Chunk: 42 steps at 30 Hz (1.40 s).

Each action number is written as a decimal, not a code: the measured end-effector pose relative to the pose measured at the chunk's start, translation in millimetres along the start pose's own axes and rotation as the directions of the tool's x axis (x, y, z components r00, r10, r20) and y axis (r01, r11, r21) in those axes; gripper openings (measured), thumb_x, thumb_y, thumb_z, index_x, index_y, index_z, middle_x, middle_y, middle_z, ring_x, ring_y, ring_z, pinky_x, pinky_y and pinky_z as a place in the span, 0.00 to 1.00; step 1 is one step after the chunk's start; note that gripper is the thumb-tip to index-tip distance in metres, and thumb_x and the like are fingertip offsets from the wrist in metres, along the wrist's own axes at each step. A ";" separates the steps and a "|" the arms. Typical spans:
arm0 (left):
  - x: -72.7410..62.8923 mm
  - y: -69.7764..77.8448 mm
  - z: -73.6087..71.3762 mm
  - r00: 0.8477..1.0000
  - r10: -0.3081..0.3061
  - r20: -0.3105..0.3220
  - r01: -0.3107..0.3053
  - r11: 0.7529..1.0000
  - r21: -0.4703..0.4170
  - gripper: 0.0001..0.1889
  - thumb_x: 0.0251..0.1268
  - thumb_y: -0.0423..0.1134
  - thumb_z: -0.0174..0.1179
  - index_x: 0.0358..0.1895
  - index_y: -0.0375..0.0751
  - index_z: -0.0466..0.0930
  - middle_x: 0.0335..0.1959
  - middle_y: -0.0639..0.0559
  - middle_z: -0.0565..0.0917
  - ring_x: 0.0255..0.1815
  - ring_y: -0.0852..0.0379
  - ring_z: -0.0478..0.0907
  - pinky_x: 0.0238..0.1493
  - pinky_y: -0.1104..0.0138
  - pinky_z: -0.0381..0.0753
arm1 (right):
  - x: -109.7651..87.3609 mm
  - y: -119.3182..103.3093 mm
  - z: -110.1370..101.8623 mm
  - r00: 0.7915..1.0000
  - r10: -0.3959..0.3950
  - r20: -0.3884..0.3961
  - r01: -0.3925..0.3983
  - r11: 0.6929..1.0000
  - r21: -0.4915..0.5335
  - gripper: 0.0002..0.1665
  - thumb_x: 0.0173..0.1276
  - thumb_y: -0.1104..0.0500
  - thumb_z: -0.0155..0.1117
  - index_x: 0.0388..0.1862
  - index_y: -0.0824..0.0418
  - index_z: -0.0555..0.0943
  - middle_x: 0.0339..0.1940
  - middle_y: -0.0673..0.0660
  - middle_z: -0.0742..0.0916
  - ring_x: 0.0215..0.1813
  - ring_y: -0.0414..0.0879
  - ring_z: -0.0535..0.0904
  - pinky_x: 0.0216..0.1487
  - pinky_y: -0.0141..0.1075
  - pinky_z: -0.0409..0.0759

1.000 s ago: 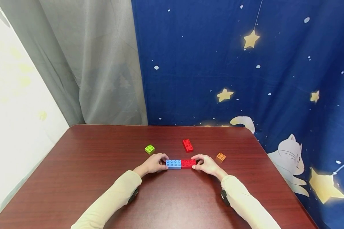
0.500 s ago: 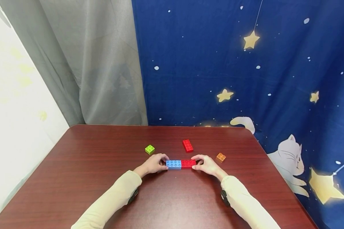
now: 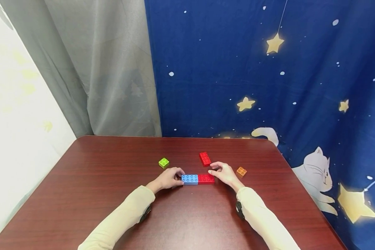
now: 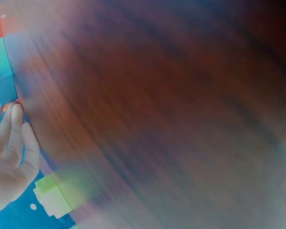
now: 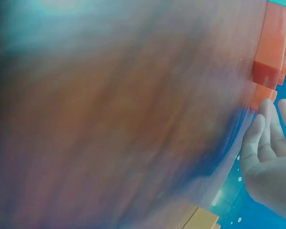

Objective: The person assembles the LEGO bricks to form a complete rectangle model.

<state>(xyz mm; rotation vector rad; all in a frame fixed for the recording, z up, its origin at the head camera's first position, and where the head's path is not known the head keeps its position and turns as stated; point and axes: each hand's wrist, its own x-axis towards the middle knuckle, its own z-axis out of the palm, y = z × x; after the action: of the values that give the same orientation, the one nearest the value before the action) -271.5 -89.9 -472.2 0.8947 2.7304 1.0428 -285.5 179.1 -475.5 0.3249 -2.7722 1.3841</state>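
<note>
Roughly mid-table, lying end to end and touching on the dark red-brown tabletop [image 3: 193, 215]: a blue brick [image 3: 189, 179] at nine o'clock and a near red brick [image 3: 205, 179] at three, studs up. Pinching the blue brick's nine o'clock end between thumb and fingers with the left hand [image 3: 168, 178]. Holding nothing with the right hand [image 3: 225, 173], fingers loosely parted by the near red brick's three o'clock end, close to a far red brick [image 3: 205, 158]; cannot tell whether touching either. Reckoning from the touching pair: between twelve and one, that far red brick, set aslant; toward ten, a lime green brick [image 3: 164, 163]; just short of three, beyond the right hand, an orange brick [image 3: 241, 172]. Hanging past the table's twelve o'clock edge: a grey curtain [image 3: 122, 69] and a starry blue curtain [image 3: 203, 62].
</note>
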 end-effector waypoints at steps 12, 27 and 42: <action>1.6 -5.3 3.0 1.000 0.017 -0.006 -0.016 1.000 0.027 0.14 0.47 0.36 0.65 0.39 0.38 0.76 0.31 0.52 0.75 0.28 0.61 0.71 0.31 0.70 0.71 | 17.7 -10.5 7.2 0.995 0.047 -0.090 -0.051 0.998 -0.047 0.21 0.50 0.58 0.69 0.43 0.65 0.78 0.35 0.58 0.83 0.29 0.45 0.76 0.33 0.37 0.73; 1.4 -4.0 2.6 1.000 0.002 -0.001 -0.002 1.000 0.026 0.14 0.48 0.36 0.65 0.40 0.37 0.76 0.31 0.52 0.75 0.29 0.60 0.71 0.31 0.69 0.70 | 27.0 -9.2 16.0 0.987 0.093 -0.134 -0.118 0.974 -0.192 0.25 0.49 0.52 0.69 0.45 0.62 0.77 0.39 0.57 0.82 0.43 0.51 0.74 0.45 0.45 0.69; 1.1 -3.3 2.9 1.000 0.011 -0.003 -0.010 1.000 0.019 0.14 0.48 0.36 0.65 0.39 0.37 0.75 0.31 0.52 0.75 0.28 0.60 0.71 0.30 0.69 0.70 | 30.4 -18.3 20.0 0.965 0.217 -0.149 -0.254 0.918 -0.305 0.27 0.49 0.47 0.68 0.47 0.57 0.76 0.37 0.53 0.80 0.36 0.49 0.73 0.36 0.43 0.71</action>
<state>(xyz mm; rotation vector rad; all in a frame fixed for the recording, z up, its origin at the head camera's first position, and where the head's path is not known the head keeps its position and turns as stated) -273.2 -89.6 -476.3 0.9119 2.7463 1.0225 -310.3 147.3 -469.6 -0.0993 -2.9485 0.9166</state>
